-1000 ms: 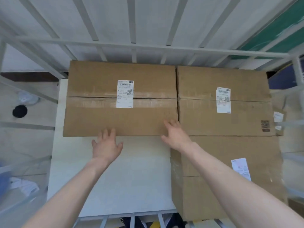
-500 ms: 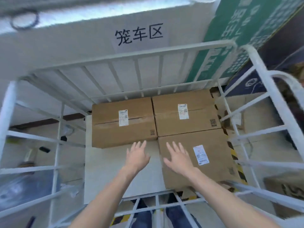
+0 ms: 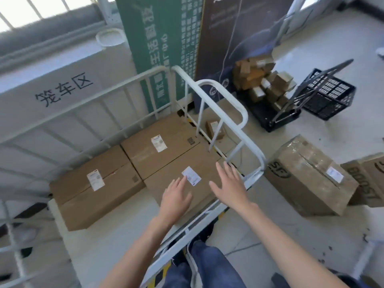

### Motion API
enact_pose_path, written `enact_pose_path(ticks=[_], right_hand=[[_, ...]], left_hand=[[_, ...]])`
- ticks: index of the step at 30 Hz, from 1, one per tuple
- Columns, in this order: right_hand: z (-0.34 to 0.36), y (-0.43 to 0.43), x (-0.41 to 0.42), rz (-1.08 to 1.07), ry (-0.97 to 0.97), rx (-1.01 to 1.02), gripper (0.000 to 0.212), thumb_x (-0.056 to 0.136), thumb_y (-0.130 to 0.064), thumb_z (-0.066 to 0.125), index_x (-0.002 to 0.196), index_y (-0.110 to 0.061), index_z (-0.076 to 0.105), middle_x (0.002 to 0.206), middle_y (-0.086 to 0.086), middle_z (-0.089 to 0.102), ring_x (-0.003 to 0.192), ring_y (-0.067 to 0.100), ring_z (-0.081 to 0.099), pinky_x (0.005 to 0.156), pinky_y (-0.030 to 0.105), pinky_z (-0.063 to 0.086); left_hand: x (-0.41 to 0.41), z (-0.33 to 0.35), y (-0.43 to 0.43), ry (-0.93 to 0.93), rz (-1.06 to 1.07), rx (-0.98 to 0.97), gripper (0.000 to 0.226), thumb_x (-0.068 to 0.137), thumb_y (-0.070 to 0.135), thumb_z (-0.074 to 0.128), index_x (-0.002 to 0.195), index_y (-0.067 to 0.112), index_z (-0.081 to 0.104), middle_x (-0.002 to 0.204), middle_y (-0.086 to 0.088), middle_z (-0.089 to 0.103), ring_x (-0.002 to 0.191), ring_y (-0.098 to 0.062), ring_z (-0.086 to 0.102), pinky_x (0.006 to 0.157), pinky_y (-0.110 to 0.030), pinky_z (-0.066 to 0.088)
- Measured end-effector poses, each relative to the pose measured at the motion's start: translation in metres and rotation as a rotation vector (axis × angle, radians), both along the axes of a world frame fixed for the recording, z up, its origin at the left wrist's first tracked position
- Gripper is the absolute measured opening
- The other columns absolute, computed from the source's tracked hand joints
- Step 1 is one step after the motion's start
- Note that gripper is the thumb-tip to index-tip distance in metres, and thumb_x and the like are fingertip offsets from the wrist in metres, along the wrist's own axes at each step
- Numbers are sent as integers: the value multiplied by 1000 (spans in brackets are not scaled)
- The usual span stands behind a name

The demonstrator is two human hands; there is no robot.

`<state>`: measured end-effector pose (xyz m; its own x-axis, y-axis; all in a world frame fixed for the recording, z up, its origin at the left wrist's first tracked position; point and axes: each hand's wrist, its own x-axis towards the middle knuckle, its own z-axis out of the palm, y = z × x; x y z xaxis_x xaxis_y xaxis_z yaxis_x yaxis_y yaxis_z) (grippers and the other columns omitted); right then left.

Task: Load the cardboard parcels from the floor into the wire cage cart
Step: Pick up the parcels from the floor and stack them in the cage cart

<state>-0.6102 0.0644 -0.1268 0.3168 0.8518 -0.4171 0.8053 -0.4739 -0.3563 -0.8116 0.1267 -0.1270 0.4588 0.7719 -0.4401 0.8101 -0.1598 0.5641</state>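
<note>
From my remote feed, looking down into the white tubular-steel wire cage cart: three brown cardboard parcels with white shipping labels lie flat on its pale floor. At far left sits the left rear parcel, its taped seam running across the top; just beside it, touching along one edge, is the right rear parcel. In front of that one lies the near parcel, pushed against the cart's right rail.

My left hand hangs above the near parcel with the palm down, fingers spread and straight, holding nothing; whether the fingertips touch the cardboard I cannot tell. The bare forearm runs back toward the lower left of the frame. My right hand is likewise flat and wide open, empty, fingers fanned, hovering over the parcel's right corner near the cart's rounded rail, its forearm stretching to the lower right.

Farther right, outside the cart on the grey floor, a large taped brown cardboard box with a white label stands well apart from both hands, another printed carton touching it. Behind them a black plastic crate rests tilted beside a heap of small boxes.
</note>
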Motion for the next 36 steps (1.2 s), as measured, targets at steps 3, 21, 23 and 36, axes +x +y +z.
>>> enact_pose_path(ticks=[3, 21, 23, 36], right_hand=[[13, -53, 50, -161, 8, 15, 75, 95, -63, 32, 156, -34, 0, 165, -2, -5, 151, 26, -7, 120, 47, 8], [15, -286, 321, -985, 125, 166, 74, 97, -54, 43, 157, -31, 6, 165, -3, 1, 151, 21, 3, 120, 42, 13], [12, -295, 344, -1011, 137, 171, 74, 96, -56, 42, 156, -33, 5, 165, -5, 0, 151, 20, 3, 119, 42, 11], [-53, -259, 521, -1098, 242, 146, 71, 96, -55, 39, 155, -38, 4, 164, -14, -3, 150, 14, 3, 119, 41, 13]], left_hand=[[64, 18, -16, 0, -254, 90, 64, 97, 35, 45, 155, 22, 24, 160, -7, 30, 149, -25, 22, 120, -42, 21], [478, 34, -159, -121, -846, 76, 63, 98, 35, 46, 155, 24, 24, 160, -5, 29, 150, -22, 18, 119, -34, 15], [498, 24, -167, -97, -844, 35, 63, 98, 36, 47, 156, 25, 23, 160, -5, 29, 150, -22, 18, 119, -33, 14], [689, -74, -112, 23, -806, -76, 60, 97, 30, 50, 153, 17, 32, 156, -6, 38, 146, -21, 28, 119, -35, 22]])
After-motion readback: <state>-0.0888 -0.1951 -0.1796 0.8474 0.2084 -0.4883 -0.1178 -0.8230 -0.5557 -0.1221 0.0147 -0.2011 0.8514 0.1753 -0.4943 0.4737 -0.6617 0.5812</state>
